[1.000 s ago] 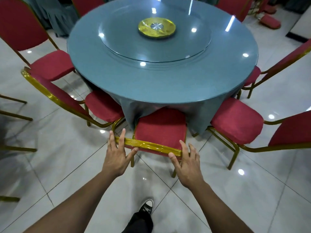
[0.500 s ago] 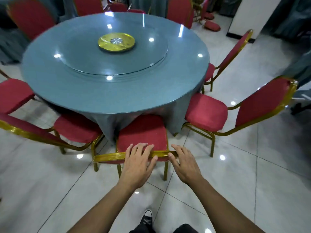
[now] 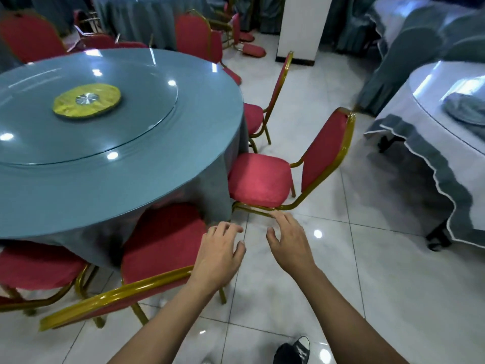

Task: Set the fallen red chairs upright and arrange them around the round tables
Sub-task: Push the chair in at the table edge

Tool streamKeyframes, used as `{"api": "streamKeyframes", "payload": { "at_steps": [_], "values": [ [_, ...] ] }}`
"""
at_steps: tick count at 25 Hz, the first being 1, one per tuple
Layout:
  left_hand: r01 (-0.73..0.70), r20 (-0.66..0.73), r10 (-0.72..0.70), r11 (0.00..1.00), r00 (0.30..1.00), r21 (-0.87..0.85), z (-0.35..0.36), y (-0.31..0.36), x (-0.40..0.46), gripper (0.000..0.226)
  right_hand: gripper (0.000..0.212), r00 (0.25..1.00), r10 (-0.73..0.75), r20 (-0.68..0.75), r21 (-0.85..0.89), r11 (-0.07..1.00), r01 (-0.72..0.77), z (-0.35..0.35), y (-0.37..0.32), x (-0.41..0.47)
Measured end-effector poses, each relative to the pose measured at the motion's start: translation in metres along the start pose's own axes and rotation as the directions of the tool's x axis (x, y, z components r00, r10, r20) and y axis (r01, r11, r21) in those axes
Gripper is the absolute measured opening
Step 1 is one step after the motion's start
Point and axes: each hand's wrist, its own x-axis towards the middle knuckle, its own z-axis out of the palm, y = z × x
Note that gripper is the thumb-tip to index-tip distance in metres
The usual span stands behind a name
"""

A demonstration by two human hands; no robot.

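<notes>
hovering: both my hands hang over the tiled floor (image 3: 393,271), holding nothing
left hand (image 3: 217,256): grip apart, fingers loosely bent, just above the gold back rail of the nearest red chair (image 3: 162,245); i cannot tell if the wrist touches it
right hand (image 3: 290,245): grip apart, fingers spread, near the front frame of the second red chair (image 3: 259,179)
nearest red chair: upright, seat tucked under the edge of the round worktop (image 3: 105,179)
second red chair: upright, seat edge at the blue tablecloth, back facing outward
third red chair (image 3: 253,116): upright, farther round the same worktop
worktop centre: yellow turntable hub (image 3: 86,101) on a glass disc
far right: another covered table (image 3: 433,132), well apart
bottom edge: my black shoe (image 3: 292,352)
</notes>
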Motion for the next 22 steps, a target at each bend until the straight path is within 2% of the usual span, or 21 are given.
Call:
{"api": "streamKeyframes", "payload": {
  "at_steps": [10, 16, 22],
  "values": [
    [0.01, -0.014, -0.011, 0.998, 1.0, -0.055, 0.084, 0.19, 0.116, 0.025, 0.037, 0.997, 0.01, -0.075, 0.031, 1.0, -0.008, -0.137, 0.178, 0.076],
    [0.009, -0.002, -0.009, 0.997, 1.0, -0.076, 0.126, 0.251, 0.197, 0.026, 0.037, 0.995, 0.036, -0.091, -0.005, 0.999, -0.036, -0.189, 0.258, 0.138],
    [0.038, -0.011, -0.039, 0.99, 0.999, -0.137, 0.174, 0.289, 0.309, 0.025, 0.038, 0.996, 0.03, -0.082, -0.075, 0.997, -0.036, -0.219, 0.316, 0.244]
  ]
}}
